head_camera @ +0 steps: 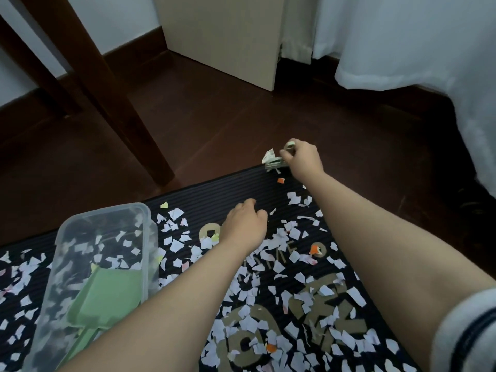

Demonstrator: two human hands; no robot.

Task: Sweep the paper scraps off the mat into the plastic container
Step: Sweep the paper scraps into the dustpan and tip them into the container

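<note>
A dark ribbed mat (233, 189) with tan lettering is strewn with several white, pink, yellow and orange paper scraps (177, 245). A clear plastic container (107, 253) stands on the mat at the left, with scraps and a green dustpan (107, 296) inside it. My right hand (302, 158) reaches to the mat's far corner and is shut on a small pale green brush (276, 161) whose bristles touch the mat edge. My left hand (245, 226) rests fingers-down on the mat in the middle, loosely curled, and I cannot see anything in it.
Dark wooden floor (228, 116) lies beyond the mat. A brown table leg (126, 103) stands at the back left, a beige cabinet (228, 36) at the back, and white bedding (416, 49) hangs at the right.
</note>
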